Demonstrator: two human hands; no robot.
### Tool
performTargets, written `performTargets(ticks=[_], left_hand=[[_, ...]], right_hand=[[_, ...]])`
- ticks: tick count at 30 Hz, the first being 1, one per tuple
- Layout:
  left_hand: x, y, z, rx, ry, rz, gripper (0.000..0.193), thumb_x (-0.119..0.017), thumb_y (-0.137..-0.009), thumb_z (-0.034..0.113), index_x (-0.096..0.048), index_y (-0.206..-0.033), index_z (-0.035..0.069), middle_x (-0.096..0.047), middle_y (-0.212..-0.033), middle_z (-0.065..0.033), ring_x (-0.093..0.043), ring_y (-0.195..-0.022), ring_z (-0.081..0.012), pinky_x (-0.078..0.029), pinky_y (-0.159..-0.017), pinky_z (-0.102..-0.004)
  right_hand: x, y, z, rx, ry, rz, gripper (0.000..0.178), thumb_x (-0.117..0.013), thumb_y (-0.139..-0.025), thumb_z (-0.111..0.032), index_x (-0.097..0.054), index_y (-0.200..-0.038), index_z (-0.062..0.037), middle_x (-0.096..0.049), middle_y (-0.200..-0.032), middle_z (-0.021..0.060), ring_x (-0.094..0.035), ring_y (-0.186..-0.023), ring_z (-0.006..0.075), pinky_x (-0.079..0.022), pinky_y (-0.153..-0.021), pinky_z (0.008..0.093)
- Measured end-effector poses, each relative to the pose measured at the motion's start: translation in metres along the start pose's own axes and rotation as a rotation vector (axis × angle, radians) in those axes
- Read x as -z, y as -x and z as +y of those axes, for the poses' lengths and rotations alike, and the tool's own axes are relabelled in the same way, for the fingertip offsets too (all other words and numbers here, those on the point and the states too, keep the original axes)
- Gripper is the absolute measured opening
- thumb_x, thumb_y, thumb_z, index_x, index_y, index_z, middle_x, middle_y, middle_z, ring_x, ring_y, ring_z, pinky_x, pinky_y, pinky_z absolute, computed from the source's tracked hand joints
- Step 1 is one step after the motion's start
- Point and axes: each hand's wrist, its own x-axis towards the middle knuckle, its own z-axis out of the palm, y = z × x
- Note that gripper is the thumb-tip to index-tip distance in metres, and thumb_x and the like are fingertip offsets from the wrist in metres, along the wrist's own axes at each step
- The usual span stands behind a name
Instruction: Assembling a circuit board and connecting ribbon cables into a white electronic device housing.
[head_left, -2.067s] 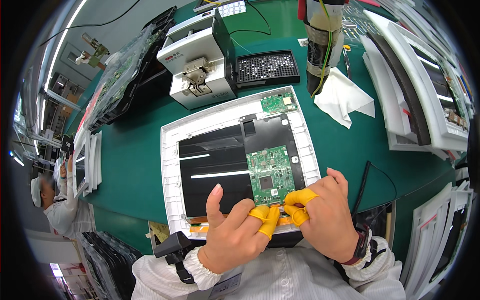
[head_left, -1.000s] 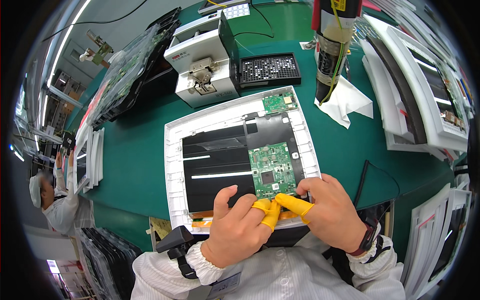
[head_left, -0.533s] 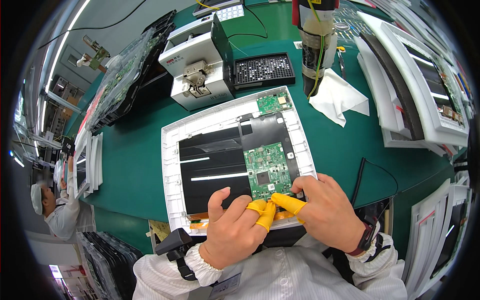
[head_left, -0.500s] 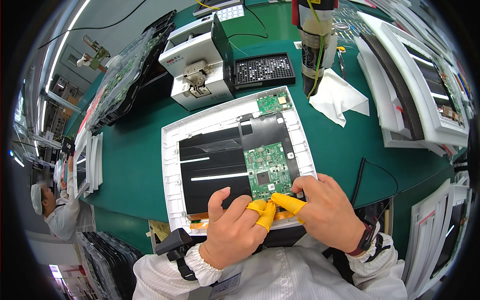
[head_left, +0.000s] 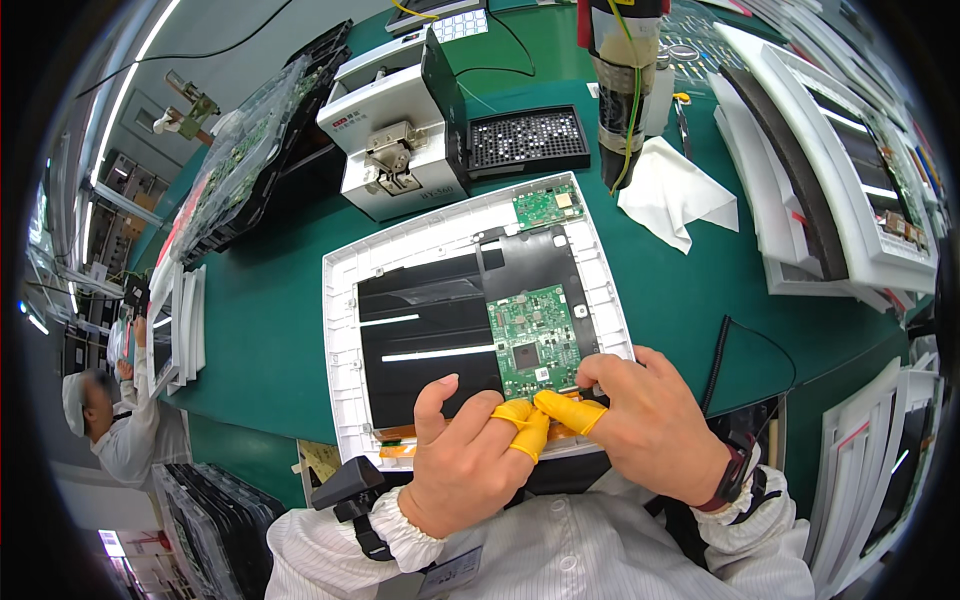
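Note:
A white display housing (head_left: 345, 300) lies face down in front of me, a black panel inside it. On its right half sits a green circuit board (head_left: 545, 325), with an orange flat cable (head_left: 571, 393) at its lower edge. My left hand (head_left: 475, 445), yellow finger cots on its fingers, is closed at that edge. My right hand (head_left: 640, 420) wears a yellow cot on the thumb, which meets the left fingertips there, while its bent index finger touches the board's lower right corner. The fingers partly hide the cable and whatever is between them.
Behind the housing stand a white screw feeder (head_left: 400, 150), a black tray (head_left: 530, 140) and a taped hanging tool (head_left: 625, 100) beside a white cloth (head_left: 675, 195). Stacked panels (head_left: 790, 180) fill the right side; boards in plastic (head_left: 250, 150) stand left. A person (head_left: 110, 420) works far left.
My right thumb and index finger have shifted slightly left and down along the board's lower edge. The hanging tool has swung a little left. My left hand stays nearly in place.

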Motion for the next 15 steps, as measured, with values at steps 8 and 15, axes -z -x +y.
performTargets(ticks=[8, 15], left_hand=[[-0.0012, 0.0009, -0.0006, 0.015, 0.002, 0.004, 0.007, -0.072, -0.075, 0.014, -0.073, -0.081, 0.011, -0.069, -0.079, 0.0010, -0.066, -0.084, -0.0170, -0.026, -0.109, -0.0516], [-0.0037, 0.0006, 0.0006, 0.029, 0.008, 0.036, 0.006, -0.073, -0.074, 0.014, -0.072, -0.079, 0.012, -0.069, -0.080, 0.0021, -0.066, -0.082, -0.0162, -0.026, -0.108, -0.0512]], right_hand=[[-0.0021, 0.0017, -0.0020, -0.037, 0.053, -0.017, 0.017, -0.068, -0.079, -0.011, -0.075, -0.093, -0.0057, -0.055, -0.103, 0.0078, -0.059, -0.091, 0.0210, -0.042, -0.090, 0.0380], [-0.0034, 0.0027, 0.0000, -0.074, -0.020, -0.010, 0.034, -0.065, -0.083, -0.008, -0.070, -0.116, -0.0070, -0.055, -0.103, 0.0065, -0.057, -0.099, 0.0194, -0.041, -0.092, 0.0407]])
